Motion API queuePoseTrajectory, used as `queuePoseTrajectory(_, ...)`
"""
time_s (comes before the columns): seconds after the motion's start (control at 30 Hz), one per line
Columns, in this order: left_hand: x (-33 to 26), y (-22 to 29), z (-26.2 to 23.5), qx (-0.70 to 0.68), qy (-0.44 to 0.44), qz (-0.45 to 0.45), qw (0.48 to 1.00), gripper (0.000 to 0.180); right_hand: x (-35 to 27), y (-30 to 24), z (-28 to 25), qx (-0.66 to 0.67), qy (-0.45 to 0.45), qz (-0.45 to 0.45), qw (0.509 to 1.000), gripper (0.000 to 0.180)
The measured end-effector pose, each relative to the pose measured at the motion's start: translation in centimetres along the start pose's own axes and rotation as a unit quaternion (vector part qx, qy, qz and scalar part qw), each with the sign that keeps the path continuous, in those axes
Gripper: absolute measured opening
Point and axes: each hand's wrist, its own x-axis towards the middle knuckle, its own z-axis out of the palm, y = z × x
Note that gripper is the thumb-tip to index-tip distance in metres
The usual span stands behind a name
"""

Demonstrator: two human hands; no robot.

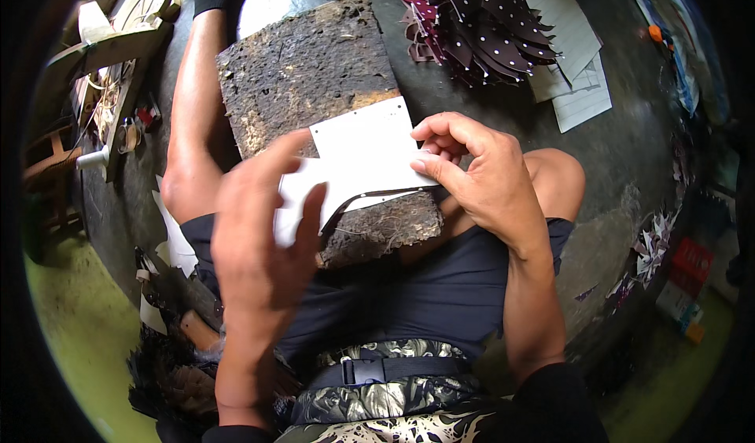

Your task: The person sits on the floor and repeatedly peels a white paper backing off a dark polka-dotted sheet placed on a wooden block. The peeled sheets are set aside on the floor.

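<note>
A white, flat template with small holes near its edges (358, 160) lies over the rough dark board (307, 58) between my legs. Along its curved lower edge shows a strip of dark, white-dotted material (366, 194). My right hand (480, 164) pinches the template's right edge between thumb and fingers. At the template's left side is my left hand (263, 215), smeared by motion, its thumb and fingers spread apart. It overlaps the template's left end, and nothing shows in its grip; whether it touches the template I cannot tell.
Beyond the board is a pile of dark, white-dotted cut pieces (480, 22), beside pale sheets (582, 89) on the floor. A wooden frame (118, 66) stands at left. White scraps (174, 235) lie by my left knee; more scraps (657, 242) are at right, near a red box (690, 266).
</note>
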Motion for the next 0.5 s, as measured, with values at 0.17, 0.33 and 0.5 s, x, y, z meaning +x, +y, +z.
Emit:
queuePoseTrajectory(0.17, 4.2, 0.4, 6.0, -0.13, -0.086, 0.051, 0.986, 0.045, 1.6, 0.9, 0.7, -0.02, 0.02, -0.061, 0.998, 0.021)
queuePoseTrajectory(0.33, 4.2, -0.5, 7.3, -0.157, -0.059, 0.05, 0.985, 0.032, 1.1, 2.7, 1.1, 0.165, 0.012, 0.034, 0.986, 0.01)
queuePoseTrajectory(0.5, 3.3, -0.4, 7.4, -0.133, -0.042, 0.055, 0.989, 0.032, 0.4, 3.6, 2.0, 0.302, 0.033, 0.062, 0.951, 0.015)
